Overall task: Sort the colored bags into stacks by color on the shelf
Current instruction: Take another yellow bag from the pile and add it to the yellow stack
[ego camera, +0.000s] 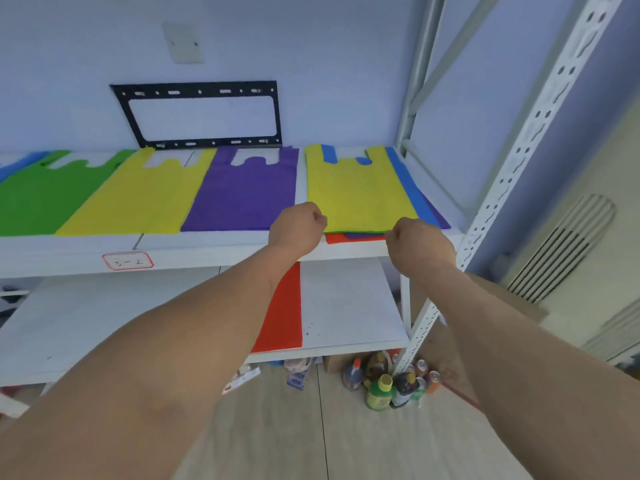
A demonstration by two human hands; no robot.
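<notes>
A mixed pile of bags lies at the right end of the upper shelf (pixel 221 242). A yellow bag (pixel 356 188) tops it, with blue (pixel 407 188), purple and red (pixel 349 238) bags showing beneath. My left hand (pixel 298 226) pinches the yellow bag's near left corner and my right hand (pixel 419 242) pinches its near right corner. To the left lie sorted bags: purple (pixel 242 195), yellow (pixel 138 199), green (pixel 41 199), and a blue one (pixel 17 164) at the far left edge. A red bag (pixel 282 313) lies on the lower shelf.
A white perforated shelf post (pixel 512 168) rises at the right. A black metal bracket (pixel 201 114) leans on the wall behind the bags. Several bottles and cans (pixel 391 382) stand on the floor under the shelving. A wall radiator (pixel 561 251) is at the right.
</notes>
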